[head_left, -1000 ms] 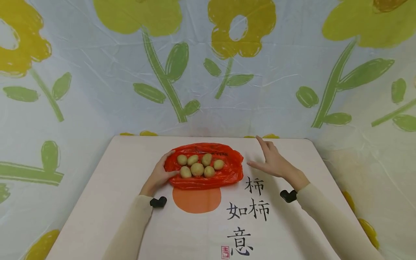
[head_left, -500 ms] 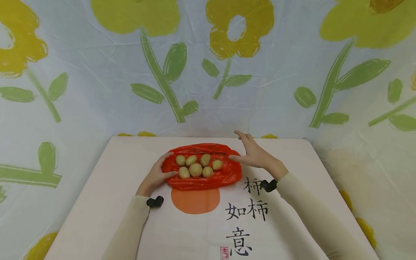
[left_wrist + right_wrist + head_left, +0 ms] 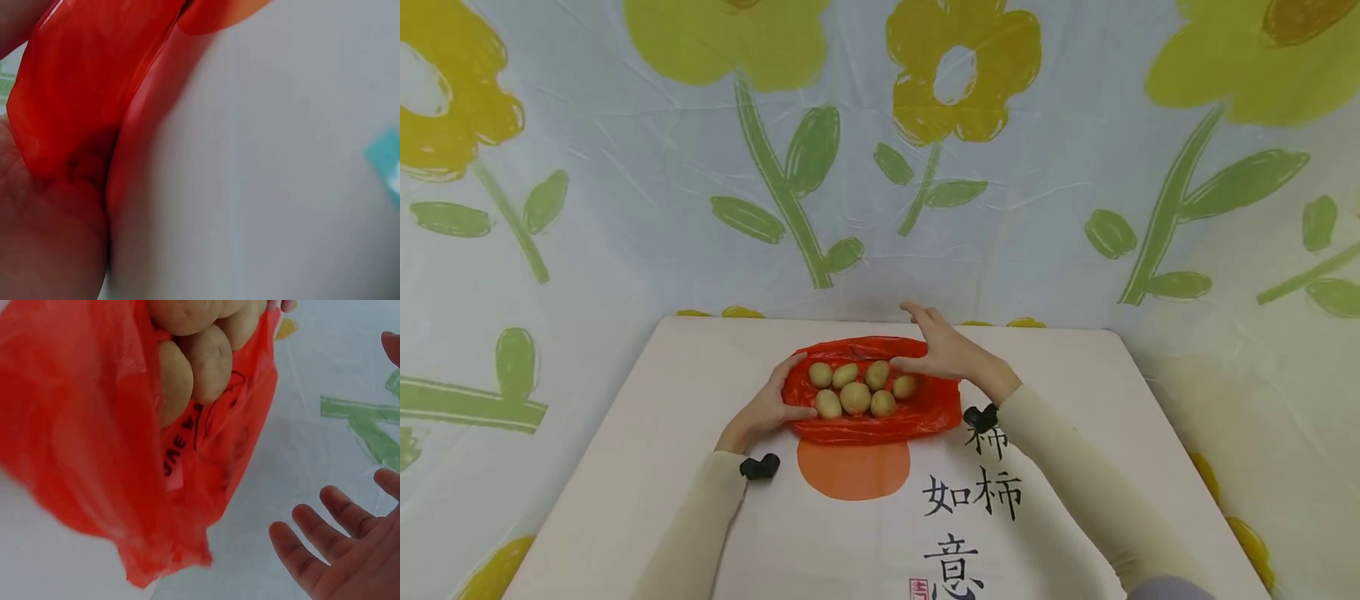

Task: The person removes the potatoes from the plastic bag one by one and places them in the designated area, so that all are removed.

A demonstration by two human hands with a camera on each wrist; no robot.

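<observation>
A red plastic bag (image 3: 880, 432) lies on the table with its mouth turned open, showing several small potatoes (image 3: 855, 398). My left hand (image 3: 766, 406) holds the left end of the bag, thumb at the near rim and fingers at the far side. In the left wrist view the red plastic (image 3: 75, 94) sits against the palm. Above the bag's right end hovers my right hand (image 3: 943, 350), fingers spread and thumb pointing toward the potatoes. The right wrist view shows these spread fingers (image 3: 306, 519) apart from the bag and holding nothing.
The pale table (image 3: 700, 367) carries an orange printed circle (image 3: 853, 471) and black characters (image 3: 951, 496). Behind it and at both sides hangs a flower-patterned sheet (image 3: 1037, 250). A small turquoise patch (image 3: 387, 162) shows in the left wrist view.
My right hand has moved left, from beside the bag to over its right end. The left hand has stayed at the bag's left end, and the potatoes keep their arrangement.
</observation>
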